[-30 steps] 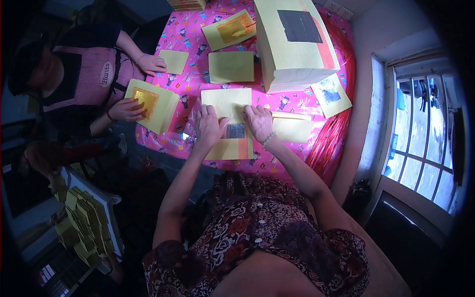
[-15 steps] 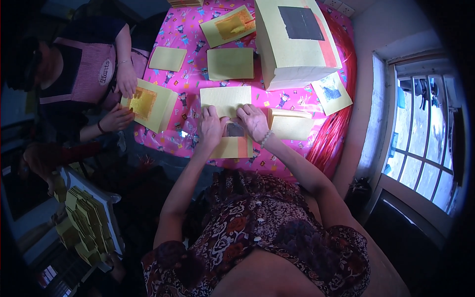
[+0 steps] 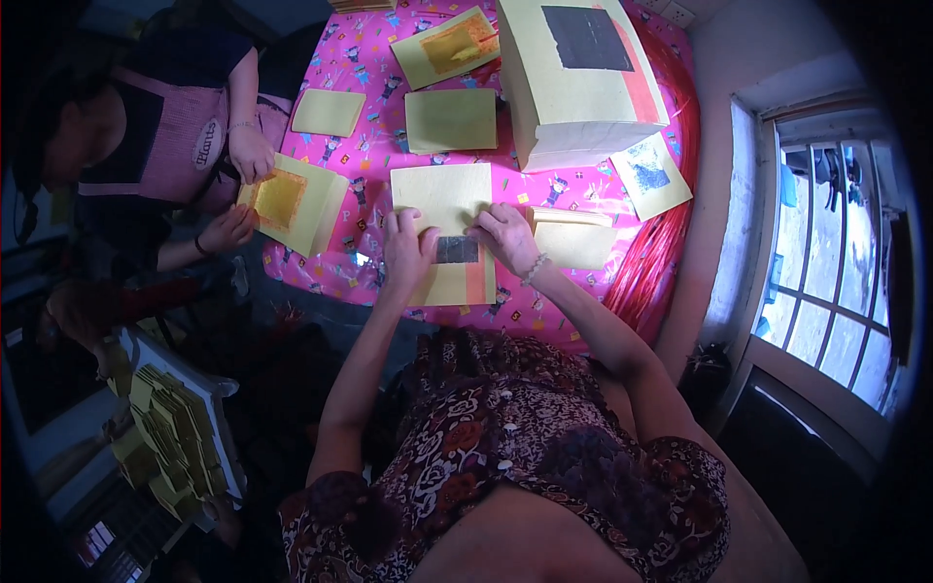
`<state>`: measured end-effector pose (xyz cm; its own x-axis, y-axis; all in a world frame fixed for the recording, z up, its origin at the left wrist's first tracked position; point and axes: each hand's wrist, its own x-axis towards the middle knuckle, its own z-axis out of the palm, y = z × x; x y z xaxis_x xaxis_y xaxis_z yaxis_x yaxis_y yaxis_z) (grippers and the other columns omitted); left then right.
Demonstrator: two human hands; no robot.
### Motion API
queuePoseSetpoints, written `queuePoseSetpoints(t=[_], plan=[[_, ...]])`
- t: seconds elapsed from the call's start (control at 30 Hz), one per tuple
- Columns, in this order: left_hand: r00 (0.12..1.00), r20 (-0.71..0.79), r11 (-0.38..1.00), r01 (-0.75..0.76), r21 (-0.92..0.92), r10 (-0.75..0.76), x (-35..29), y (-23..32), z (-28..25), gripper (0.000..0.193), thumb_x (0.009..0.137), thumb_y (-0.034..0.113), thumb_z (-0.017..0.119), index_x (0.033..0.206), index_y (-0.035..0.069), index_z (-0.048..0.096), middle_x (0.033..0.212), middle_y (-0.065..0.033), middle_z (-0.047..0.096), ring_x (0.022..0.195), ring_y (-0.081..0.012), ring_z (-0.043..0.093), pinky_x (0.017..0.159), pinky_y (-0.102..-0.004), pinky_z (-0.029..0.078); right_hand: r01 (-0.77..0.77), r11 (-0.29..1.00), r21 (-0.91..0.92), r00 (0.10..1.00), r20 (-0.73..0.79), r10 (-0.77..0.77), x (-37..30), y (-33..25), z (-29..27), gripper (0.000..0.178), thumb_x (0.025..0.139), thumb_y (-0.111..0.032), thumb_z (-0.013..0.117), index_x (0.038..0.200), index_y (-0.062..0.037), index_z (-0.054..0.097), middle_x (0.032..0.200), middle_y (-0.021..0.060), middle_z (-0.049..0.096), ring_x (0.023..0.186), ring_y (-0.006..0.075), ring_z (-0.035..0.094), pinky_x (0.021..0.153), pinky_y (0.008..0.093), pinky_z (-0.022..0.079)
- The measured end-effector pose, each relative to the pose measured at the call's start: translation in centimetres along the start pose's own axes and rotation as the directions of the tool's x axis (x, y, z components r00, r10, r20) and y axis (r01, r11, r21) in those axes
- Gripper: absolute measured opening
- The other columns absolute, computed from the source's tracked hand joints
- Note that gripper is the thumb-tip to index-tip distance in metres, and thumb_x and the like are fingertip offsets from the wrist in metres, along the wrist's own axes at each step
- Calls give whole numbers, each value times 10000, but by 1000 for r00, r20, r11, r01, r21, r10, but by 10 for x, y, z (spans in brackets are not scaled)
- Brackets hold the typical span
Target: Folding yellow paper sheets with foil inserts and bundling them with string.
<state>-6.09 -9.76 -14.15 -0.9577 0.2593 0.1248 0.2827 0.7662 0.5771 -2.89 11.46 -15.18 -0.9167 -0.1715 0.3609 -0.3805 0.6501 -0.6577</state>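
A pale yellow paper sheet (image 3: pixel 442 194) lies in front of me, its near edge crossing a lower sheet that carries a dark square (image 3: pixel 458 250) and a red stripe. My left hand (image 3: pixel 408 245) pinches the upper sheet at its left side, thumb pointing inward. At the right side, my right hand (image 3: pixel 507 238) has its fingers curled on the same sheet's edge. Whether the two parts are separate sheets or one folded sheet, I cannot tell. Just right of my right hand is a small stack of yellow paper (image 3: pixel 573 241).
A tall yellow paper stack (image 3: pixel 583 102) stands at the back right on the pink patterned tablecloth (image 3: pixel 364 204). Red strands (image 3: pixel 646 277) run along the right edge. At left a co-worker's hands (image 3: pixel 238 194) hold paper with a gold square (image 3: pixel 280 199). Bundled papers (image 3: pixel 175 428) lie lower left.
My hands have drawn apart from the middle toward the sheet's two sides. More of the dark square shows between them. The co-worker's hands have hardly moved.
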Motion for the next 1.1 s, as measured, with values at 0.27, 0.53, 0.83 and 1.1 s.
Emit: queuePoseSetpoints(t=[0.27,0.53,0.83,1.1], plan=[[972,194,949,181,-259,-132,12,-36,-22,239,789,118,748,941,61,573,779,-14,441,688,-140,462,609,-271,388,-76,993,88,996,-40,79,-5,3,1,188,778,-142,721,827,-50,565,796,100,524,770,283,542,712,397,470],[909,417,593,345,-728,-17,14,-80,-12,157,880,16,646,1032,51,628,744,86,422,648,-14,398,561,-188,322,-123,978,170,992,-13,127,-9,6,2,214,788,-129,734,824,-46,540,792,102,516,759,277,559,682,387,483],[888,439,594,427,-681,-134,11,-76,-16,221,872,18,660,1091,45,654,743,84,495,660,-8,451,586,-177,363,-75,996,48,995,66,71,3,-1,-12,231,781,-196,733,864,-70,558,828,80,534,791,254,565,722,375,470],[932,33,617,265,-741,-361,9,-53,-17,184,880,105,687,1035,34,618,701,35,562,520,-11,452,448,-186,338,342,835,-431,935,248,-255,27,-9,-12,186,788,-236,641,915,-120,570,877,30,539,882,184,563,809,324,427]])
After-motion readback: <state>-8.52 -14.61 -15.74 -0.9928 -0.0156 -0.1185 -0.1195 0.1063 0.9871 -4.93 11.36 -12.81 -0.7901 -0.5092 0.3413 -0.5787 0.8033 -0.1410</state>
